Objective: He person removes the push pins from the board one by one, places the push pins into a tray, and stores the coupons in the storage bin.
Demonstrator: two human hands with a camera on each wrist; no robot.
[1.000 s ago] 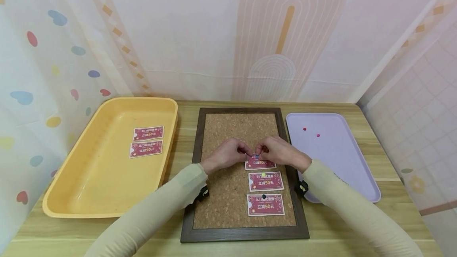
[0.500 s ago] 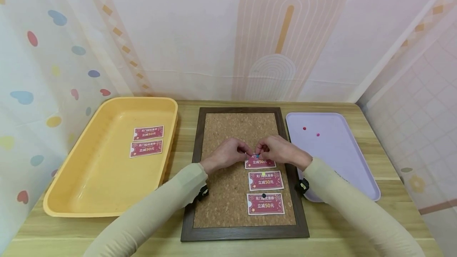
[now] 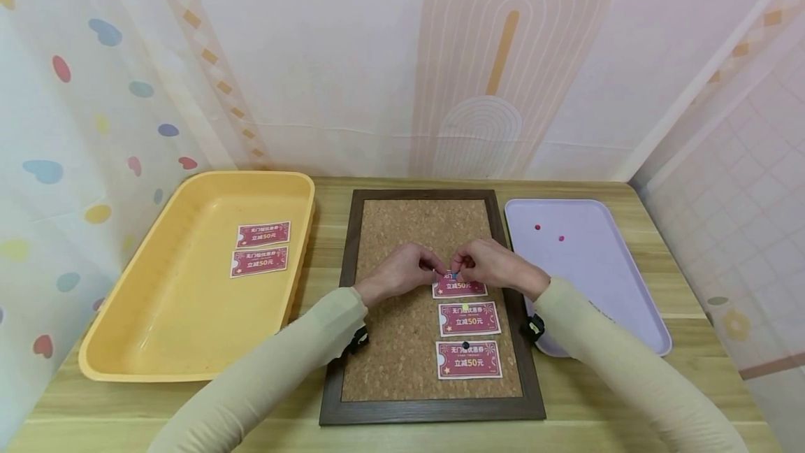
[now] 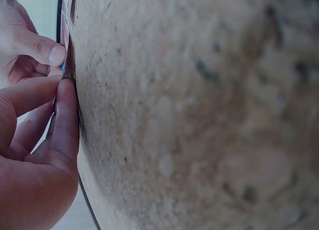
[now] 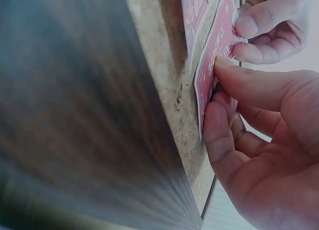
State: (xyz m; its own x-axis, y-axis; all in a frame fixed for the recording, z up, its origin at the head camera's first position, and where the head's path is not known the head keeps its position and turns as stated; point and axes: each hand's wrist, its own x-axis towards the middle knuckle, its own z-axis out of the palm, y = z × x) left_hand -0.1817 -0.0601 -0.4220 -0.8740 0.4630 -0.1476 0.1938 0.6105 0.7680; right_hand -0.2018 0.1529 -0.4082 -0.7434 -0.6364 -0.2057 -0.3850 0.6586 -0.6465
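Note:
A red coupon (image 3: 460,286) lies at the upper right of the framed corkboard (image 3: 390,362). My left hand (image 3: 405,270) pinches its upper left corner between thumb and fingers. At the coupon's top edge, my right hand (image 3: 493,265) holds a small blue push pin (image 3: 454,275) in its fingertips. The right wrist view shows the right thumb against the coupon (image 5: 219,51), whose edge tilts off the cork; the pin is hidden there. Below, one coupon (image 3: 470,320) bears a yellow pin (image 3: 465,307) and another coupon (image 3: 469,362) bears a black pin (image 3: 466,345).
To the left stands a deep yellow tray (image 3: 91,341) with two coupons (image 3: 259,262) in it. A flat purple tray (image 3: 604,271) at the right holds a red pin (image 3: 537,227) and a pink pin (image 3: 562,238). A patterned curtain (image 3: 352,54) hangs behind the wooden table.
Both hands stay at the upper coupon with almost no movement. The whole head view shifts very slightly.

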